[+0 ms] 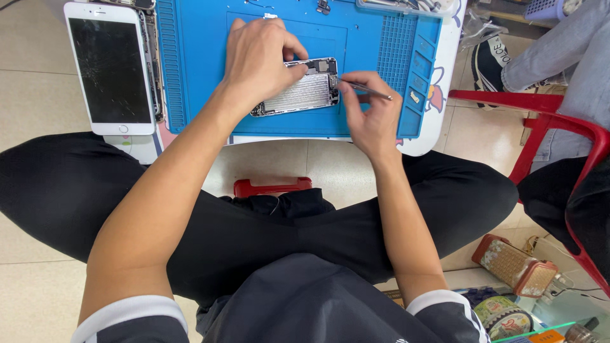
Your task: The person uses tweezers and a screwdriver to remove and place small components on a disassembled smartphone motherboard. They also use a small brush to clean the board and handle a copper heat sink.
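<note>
Two hands work on an opened phone (298, 92) on a blue mat (197, 70): left hand (257, 63) grips it, right hand (372, 117) pinches tweezers (365, 90).

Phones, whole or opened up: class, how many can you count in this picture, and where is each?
2. An opened phone body lies on the blue mat under the left hand; a white phone with a cracked screen lies left of the mat. Others may be hidden.
</note>
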